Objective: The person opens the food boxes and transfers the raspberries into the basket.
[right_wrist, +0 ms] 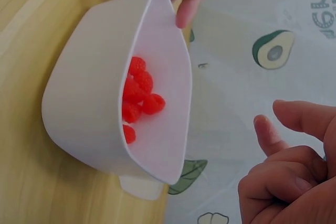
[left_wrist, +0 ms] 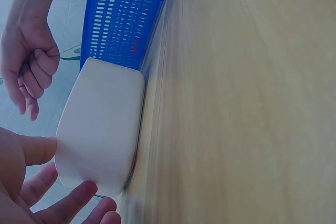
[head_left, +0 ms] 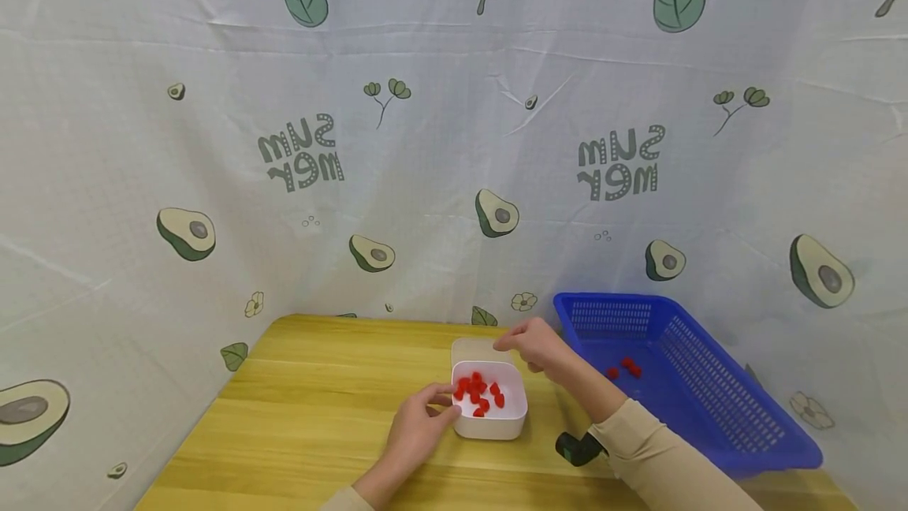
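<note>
Tabletop (head_left: 333,369), hands (head_left: 539,348) loose (left (head_left: 420,426) against box (head_left: 489,427))

The right sleeve (head_left: 681,468) is showing beige fabric, creasing in soft folds and ending in a plain cuff (head_left: 627,426); the left sleeve (head_left: 347,500) is revealing the same beige at its edge; a black, rounded wrist device (head_left: 578,449) is jutting out beside the right cuff; the left hand (head_left: 418,420) and right hand (head_left: 537,345) are appearing bare.

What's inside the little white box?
Red raspberry-like pieces lie inside the white box, many bunched together. They cover parts of its floor, so what's underneath them can't be seen.
</note>
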Demonstrator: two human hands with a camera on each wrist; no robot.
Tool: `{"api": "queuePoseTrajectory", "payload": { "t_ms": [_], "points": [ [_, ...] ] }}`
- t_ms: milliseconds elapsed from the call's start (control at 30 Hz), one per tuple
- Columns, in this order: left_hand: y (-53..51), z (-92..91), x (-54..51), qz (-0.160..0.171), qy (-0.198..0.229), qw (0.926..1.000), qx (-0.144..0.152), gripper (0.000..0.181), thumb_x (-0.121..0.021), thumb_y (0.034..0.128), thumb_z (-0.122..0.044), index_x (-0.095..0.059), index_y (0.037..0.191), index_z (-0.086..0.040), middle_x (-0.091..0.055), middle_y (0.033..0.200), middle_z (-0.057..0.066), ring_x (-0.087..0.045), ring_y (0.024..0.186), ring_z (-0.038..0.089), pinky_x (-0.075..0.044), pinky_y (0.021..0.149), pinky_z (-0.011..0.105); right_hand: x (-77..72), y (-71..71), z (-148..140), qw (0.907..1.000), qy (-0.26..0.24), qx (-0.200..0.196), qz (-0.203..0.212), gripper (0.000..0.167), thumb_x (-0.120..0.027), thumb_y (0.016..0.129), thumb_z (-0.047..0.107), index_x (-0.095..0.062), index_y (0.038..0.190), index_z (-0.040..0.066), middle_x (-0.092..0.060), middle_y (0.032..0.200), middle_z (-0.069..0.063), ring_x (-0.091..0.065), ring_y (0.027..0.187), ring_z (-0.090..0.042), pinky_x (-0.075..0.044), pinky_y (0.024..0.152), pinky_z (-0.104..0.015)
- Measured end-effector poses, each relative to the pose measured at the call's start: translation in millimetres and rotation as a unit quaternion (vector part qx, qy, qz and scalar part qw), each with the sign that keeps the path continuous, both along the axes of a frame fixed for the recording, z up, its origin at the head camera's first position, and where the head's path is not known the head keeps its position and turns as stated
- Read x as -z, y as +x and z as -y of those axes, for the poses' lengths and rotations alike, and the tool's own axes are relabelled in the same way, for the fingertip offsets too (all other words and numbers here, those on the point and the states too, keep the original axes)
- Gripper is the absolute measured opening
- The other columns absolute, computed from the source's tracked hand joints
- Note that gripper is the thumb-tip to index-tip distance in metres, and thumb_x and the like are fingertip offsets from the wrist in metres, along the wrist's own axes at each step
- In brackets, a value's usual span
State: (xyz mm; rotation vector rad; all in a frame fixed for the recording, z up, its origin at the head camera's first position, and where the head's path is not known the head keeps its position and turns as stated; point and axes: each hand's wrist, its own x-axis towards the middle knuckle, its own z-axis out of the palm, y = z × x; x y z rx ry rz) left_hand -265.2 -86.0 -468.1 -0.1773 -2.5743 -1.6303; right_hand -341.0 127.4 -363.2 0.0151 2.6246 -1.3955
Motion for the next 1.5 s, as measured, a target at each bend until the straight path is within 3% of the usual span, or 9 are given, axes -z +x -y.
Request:
{"api": "queuePoseTrajectory", "payload": {
  "t_ms": [267,467,700,1100,1333,1500],
  "points": [
    [1.5,1.7,2.5,0.004,0.0,1.0,-0.008,0.032,-0.073,0.0929,-0.026,-0.07,0.123,-0.017,-0.071,0.107,-0.001,-0.063,0.09,0.017,-0.055,0.077,0.036,16.7,0.6,13,0.9998,0.006,-0.017,0.0,0.018,-0.076,0.087,0.019,-0.078,0.098,0.005,-0.037,0.058,0.003,-0.026,0.043,-0.011,-0.026,0.044,-0.022],
    [1.4,1.6,4.4,0.004,-0.004,1.0,-0.007,0.032,-0.073,0.0924,-0.025,-0.07,0.123,-0.017,-0.071,0.107,-0.001,-0.063,0.09,0.016,-0.054,0.077,0.036,25.8,4.7,17,0.9997,-0.004,-0.023,-0.001,0.015,-0.076,0.086,0.016,-0.078,0.096,0.005,-0.05,0.068,-0.001,-0.026,0.043,-0.011,-0.026,0.045,-0.022],
    [1.4,1.0,4.0,0.003,-0.004,1.0,-0.004,0.032,-0.073,0.0923,-0.025,-0.07,0.123,-0.016,-0.071,0.107,0.0,-0.063,0.09,0.017,-0.055,0.077,0.036,35.3,7.8,21,0.9995,0.012,-0.027,0.005,0.016,-0.076,0.087,0.017,-0.078,0.099,0.006,-0.039,0.057,0.003,-0.028,0.043,-0.011,-0.027,0.044,-0.021],
    [0.2,0.2,4.2,0.0,-0.003,1.0,-0.005,0.031,-0.074,0.0922,-0.025,-0.07,0.122,-0.017,-0.072,0.106,-0.001,-0.063,0.088,0.015,-0.054,0.074,0.033,46.6,12.1,28,0.9992,-0.006,-0.034,0.02,0.016,-0.075,0.088,0.017,-0.079,0.095,0.003,-0.043,0.06,0.001,-0.029,0.044,-0.011,-0.026,0.045,-0.021],
    [0.9,-1.0,1.5,-0.001,-0.005,1.0,-0.005,0.031,-0.074,0.0918,-0.025,-0.071,0.122,-0.018,-0.071,0.105,-0.002,-0.063,0.088,0.015,-0.053,0.074,0.034,52.8,11.4,31,0.9991,-0.012,-0.042,-0.002,0.014,-0.075,0.087,0.013,-0.079,0.095,0.002,-0.066,0.075,-0.007,-0.035,0.048,-0.012,-0.034,0.047,-0.022],
    [1.5,-0.3,0.9,-0.006,-0.005,1.0,-0.004,0.03,-0.074,0.0915,-0.025,-0.071,0.121,-0.018,-0.071,0.105,-0.001,-0.063,0.089,0.016,-0.053,0.074,0.036,57.1,12.6,37,0.9985,-0.01,-0.051,-0.018,0.013,-0.074,0.086,0.011,-0.079,0.095,0.001,-0.069,0.077,-0.008,-0.034,0.045,-0.012,-0.035,0.047,-0.022]
  ]
}}
